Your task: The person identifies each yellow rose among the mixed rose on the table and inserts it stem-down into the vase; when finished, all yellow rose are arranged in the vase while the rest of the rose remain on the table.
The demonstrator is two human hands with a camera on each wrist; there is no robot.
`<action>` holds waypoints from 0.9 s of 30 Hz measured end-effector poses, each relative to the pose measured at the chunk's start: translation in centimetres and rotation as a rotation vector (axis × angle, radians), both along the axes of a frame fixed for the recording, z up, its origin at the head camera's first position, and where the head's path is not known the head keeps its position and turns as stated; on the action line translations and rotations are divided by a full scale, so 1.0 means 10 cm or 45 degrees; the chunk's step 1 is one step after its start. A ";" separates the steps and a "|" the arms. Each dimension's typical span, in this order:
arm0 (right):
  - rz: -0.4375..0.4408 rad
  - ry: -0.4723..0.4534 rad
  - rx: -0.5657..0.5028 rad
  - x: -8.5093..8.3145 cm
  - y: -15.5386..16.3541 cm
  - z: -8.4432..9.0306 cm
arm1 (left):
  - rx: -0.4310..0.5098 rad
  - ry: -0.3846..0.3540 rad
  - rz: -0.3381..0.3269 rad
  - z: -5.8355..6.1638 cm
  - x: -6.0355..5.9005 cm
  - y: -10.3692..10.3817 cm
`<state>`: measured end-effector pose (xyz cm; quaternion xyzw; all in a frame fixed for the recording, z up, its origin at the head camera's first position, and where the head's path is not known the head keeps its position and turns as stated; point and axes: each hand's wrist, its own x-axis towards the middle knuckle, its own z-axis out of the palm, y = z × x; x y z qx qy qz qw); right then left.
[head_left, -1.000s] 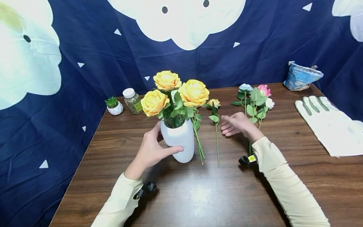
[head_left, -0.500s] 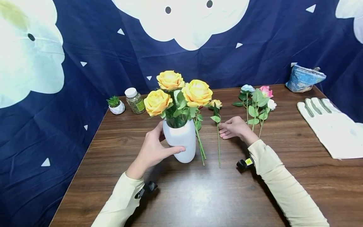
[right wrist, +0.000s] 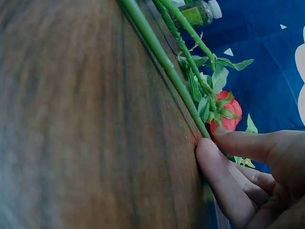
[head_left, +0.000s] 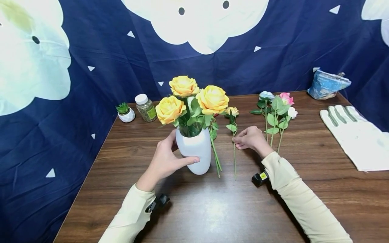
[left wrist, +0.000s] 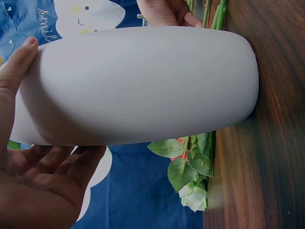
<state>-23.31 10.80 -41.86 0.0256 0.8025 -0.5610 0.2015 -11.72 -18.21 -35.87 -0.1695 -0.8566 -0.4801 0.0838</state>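
In the head view my left hand (head_left: 164, 162) grips a white vase (head_left: 196, 153) from its left side, thumb across the front and fingers behind. Three large yellow roses (head_left: 213, 100) with green leaves stand in it. To the right, my right hand (head_left: 250, 139) pinches the stem of a smaller yellow rose (head_left: 235, 158) lying on the table. The right wrist view has thumb and forefinger at that green stem (right wrist: 164, 62), close over the wood. Between vase and right hand lie other stems (head_left: 216, 158); a red rose (right wrist: 228, 112) shows in the right wrist view.
Blue, pink and white flowers (head_left: 276, 111) lie behind the right hand. At the back left are a potted succulent (head_left: 126, 116) and a white-capped jar (head_left: 146, 109). A blue bag (head_left: 326, 86) and a glove (head_left: 358, 141) lie far right, on the wooden table (head_left: 212, 209).
My right hand has moved left and slightly down to the single yellow rose, and its fingers have closed on the stem. My left hand keeps its grip on the vase.
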 end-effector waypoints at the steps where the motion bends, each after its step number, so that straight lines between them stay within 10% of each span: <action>1: -0.002 0.008 0.015 0.00 0.00 0.00 | 0.001 -0.001 0.000 0.00 0.00 0.00; 27: -0.033 -0.022 -0.227 -0.01 0.07 -0.01 | -0.010 -0.001 -0.003 0.00 0.01 0.00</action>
